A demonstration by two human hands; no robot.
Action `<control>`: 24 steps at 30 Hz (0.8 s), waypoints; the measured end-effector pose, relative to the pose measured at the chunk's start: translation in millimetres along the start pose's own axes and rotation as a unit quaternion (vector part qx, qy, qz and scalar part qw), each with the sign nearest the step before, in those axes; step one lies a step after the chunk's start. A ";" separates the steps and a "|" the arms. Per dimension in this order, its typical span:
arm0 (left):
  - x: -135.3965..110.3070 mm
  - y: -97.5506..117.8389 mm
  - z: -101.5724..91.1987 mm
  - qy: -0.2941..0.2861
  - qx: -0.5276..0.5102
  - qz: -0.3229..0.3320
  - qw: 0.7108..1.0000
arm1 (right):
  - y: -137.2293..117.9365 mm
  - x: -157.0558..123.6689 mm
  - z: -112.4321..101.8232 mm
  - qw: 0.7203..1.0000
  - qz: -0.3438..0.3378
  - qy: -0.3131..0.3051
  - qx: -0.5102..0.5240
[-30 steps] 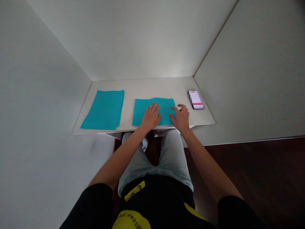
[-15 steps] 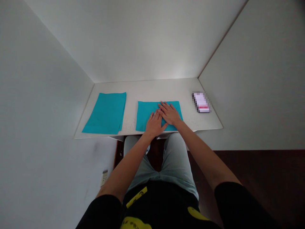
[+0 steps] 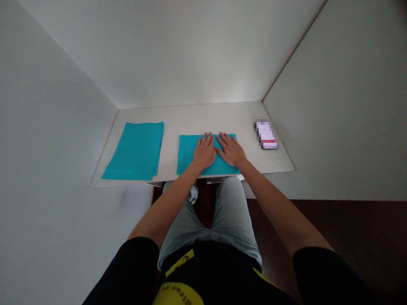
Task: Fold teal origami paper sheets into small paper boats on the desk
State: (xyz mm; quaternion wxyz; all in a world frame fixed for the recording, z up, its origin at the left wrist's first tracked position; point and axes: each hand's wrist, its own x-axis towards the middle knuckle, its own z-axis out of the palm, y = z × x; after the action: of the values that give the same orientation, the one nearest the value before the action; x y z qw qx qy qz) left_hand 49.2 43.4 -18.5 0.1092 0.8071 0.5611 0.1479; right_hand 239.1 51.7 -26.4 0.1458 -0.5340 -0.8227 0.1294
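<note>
- The left hand [image 3: 204, 152] is flat and open, palm down on the middle of the small blue sheet [image 3: 187, 156].
- The right hand [image 3: 231, 151] is flat too, on the sheet's right part.
- This sheet lies on the white worktop [image 3: 203, 116], near the front edge.
- A bigger blue sheet [image 3: 133, 151] lies to the left.
- A phone [image 3: 266, 134] lies to the right.
</note>
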 end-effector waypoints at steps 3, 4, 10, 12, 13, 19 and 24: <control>0.8 9.6 5.0 -0.015 -0.001 0.011 1.000 | -1.0 -0.7 -1.6 1.000 0.001 -0.003 0.004; -1.2 5.7 4.0 -0.012 -0.001 0.007 1.000 | -1.5 -0.7 -1.9 1.000 0.001 -0.004 0.005; -19.9 -55.6 -17.8 0.012 -0.007 -0.042 0.999 | 0.8 1.0 -3.7 1.000 -0.001 -0.014 -0.010; -25.5 -69.7 -23.8 0.017 -0.004 -0.052 0.998 | 2.8 1.7 -4.1 1.000 -0.001 -0.019 -0.011; -27.7 -73.5 -25.8 0.017 0.000 -0.055 0.998 | 2.1 2.0 -3.8 1.000 0.004 -0.018 -0.010; -32.0 -69.9 -29.9 0.005 0.050 -0.062 0.997 | -57.8 3.5 15.2 0.997 0.049 0.053 -0.033; -30.8 -68.3 -30.4 0.001 0.068 -0.057 0.996 | -110.5 0.1 35.3 1.000 0.006 0.009 -0.027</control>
State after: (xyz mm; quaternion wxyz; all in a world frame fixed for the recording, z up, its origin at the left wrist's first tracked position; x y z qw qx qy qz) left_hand -31.4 38.5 -17.1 0.0617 0.7793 0.6149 0.1035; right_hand 132.8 6.0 -18.3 0.1375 -0.5441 -0.8212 0.1035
